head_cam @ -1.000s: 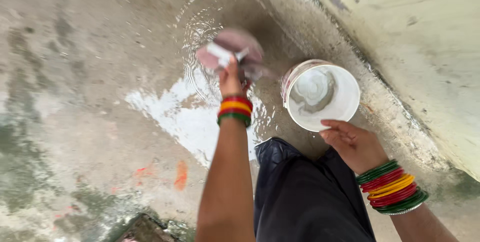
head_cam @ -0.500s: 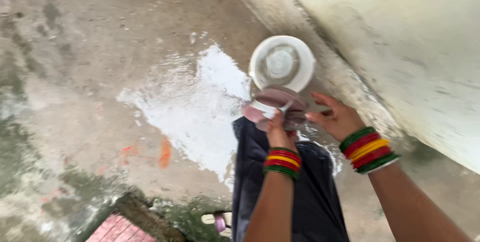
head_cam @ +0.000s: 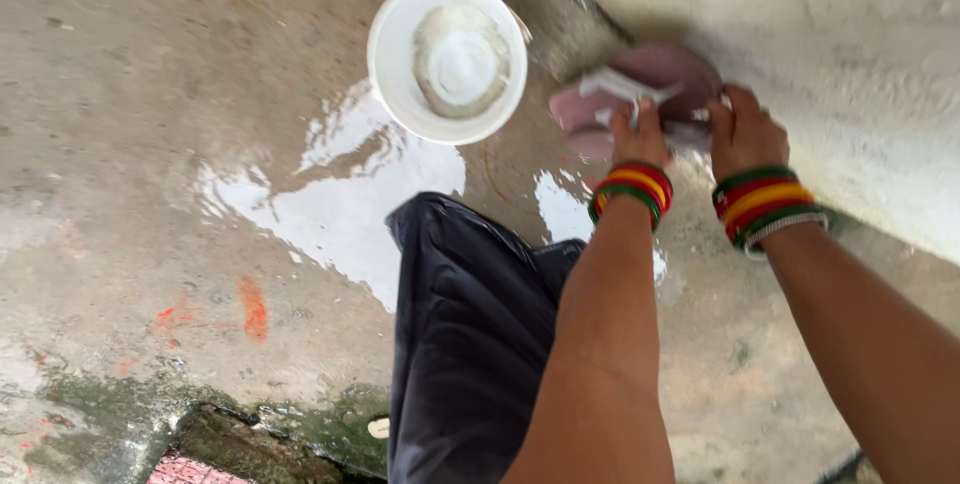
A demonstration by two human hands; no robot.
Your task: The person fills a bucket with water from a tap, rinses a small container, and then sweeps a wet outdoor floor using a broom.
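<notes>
Both the left hand and right hand grip pinkish sandals against the wall, a white bucket left of them.

The bucket sits on the floor, left of the sandals, with the wall just right

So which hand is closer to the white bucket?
Left. The left hand grips the pink sandal just right of the white bucket; the right hand holds the sandal's far side, by the wall.
</notes>
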